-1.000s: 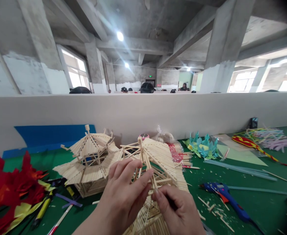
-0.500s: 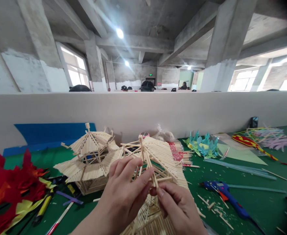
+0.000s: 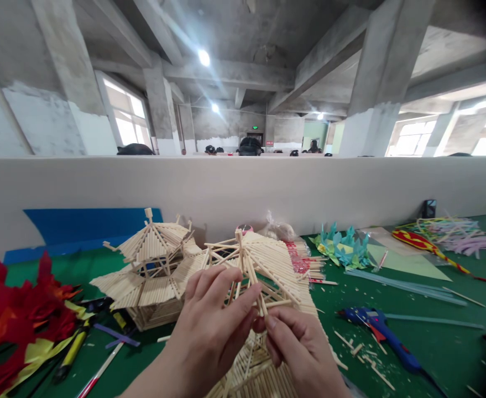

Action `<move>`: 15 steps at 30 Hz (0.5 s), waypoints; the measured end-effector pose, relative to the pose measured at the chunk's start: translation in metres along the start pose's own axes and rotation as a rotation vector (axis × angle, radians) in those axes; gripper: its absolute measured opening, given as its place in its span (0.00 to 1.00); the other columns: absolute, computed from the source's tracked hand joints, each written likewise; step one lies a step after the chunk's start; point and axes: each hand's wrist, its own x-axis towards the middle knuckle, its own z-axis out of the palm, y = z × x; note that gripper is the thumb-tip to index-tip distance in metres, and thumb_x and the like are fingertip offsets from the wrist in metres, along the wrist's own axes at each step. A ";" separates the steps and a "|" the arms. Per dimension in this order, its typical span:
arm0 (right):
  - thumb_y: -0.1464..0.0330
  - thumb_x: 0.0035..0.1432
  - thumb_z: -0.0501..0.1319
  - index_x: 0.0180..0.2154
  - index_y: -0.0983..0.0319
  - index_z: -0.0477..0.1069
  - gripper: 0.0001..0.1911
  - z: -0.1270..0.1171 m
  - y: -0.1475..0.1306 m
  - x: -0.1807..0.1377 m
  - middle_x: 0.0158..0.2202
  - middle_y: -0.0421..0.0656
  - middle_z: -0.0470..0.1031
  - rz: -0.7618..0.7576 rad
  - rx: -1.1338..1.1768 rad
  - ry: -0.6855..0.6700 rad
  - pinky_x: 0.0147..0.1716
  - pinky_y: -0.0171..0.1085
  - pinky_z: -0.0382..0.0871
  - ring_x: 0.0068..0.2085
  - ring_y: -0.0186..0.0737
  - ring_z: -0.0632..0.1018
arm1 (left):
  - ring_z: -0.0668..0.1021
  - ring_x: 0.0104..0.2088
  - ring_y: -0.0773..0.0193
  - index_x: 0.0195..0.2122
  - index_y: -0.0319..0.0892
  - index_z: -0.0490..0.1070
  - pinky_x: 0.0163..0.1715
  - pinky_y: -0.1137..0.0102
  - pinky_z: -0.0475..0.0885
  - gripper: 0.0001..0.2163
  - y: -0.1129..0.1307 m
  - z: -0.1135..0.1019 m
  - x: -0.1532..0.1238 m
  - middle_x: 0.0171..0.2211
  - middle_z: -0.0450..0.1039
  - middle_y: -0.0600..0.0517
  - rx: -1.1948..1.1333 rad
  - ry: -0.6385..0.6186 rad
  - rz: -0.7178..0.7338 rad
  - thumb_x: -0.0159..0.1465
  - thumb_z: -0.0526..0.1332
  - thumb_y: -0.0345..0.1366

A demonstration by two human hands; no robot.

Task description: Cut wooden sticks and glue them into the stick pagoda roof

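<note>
Taking your fingertips as clock centre, 12 straight ahead. At 9: red paper (image 3: 22,315), heaped on the green table (image 3: 445,348). Between 9 and 10: stick pavilion (image 3: 151,290), upright, two slatted roof tiers. Your left hand (image 3: 215,315) is bent over the work, forefinger against a sloping stick (image 3: 251,273); cannot tell whether its thumb closes on it from beneath. Stick roof (image 3: 270,257) lies about 12, part slatted, part open frame. Your right hand (image 3: 303,342) has thumb and forefinger pinching the sloping stick's lower end. Between 1 and 2: stick bundle (image 3: 315,265), just beside the roof; teal paper piece (image 3: 344,249) farther right. At 3: blue glue gun (image 3: 386,331), nozzle toward you, wood scraps (image 3: 357,349) near it.
</note>
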 end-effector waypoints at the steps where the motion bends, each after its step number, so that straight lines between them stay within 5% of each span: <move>1: 0.59 0.54 0.51 0.19 0.63 0.64 0.19 0.000 0.000 0.000 0.13 0.33 0.56 0.006 0.000 0.002 0.18 0.29 0.51 0.16 0.28 0.58 | 0.63 0.43 0.51 0.44 0.43 0.66 0.38 0.55 0.60 0.13 0.000 0.000 0.000 0.42 0.59 0.46 0.002 0.001 0.002 0.59 0.54 0.26; 8: 0.61 0.54 0.51 0.22 0.65 0.66 0.16 0.001 0.001 -0.001 0.13 0.33 0.55 0.039 -0.002 -0.004 0.17 0.29 0.50 0.16 0.28 0.57 | 0.63 0.44 0.51 0.47 0.41 0.64 0.39 0.55 0.60 0.15 0.000 0.001 0.000 0.42 0.59 0.45 0.028 -0.006 0.024 0.58 0.54 0.25; 15: 0.61 0.53 0.51 0.24 0.65 0.69 0.16 -0.010 -0.001 -0.019 0.13 0.33 0.55 0.021 -0.121 0.041 0.16 0.30 0.49 0.16 0.29 0.59 | 0.66 0.43 0.54 0.45 0.40 0.66 0.40 0.59 0.63 0.17 0.017 -0.014 -0.017 0.41 0.63 0.46 0.019 0.169 -0.022 0.54 0.57 0.22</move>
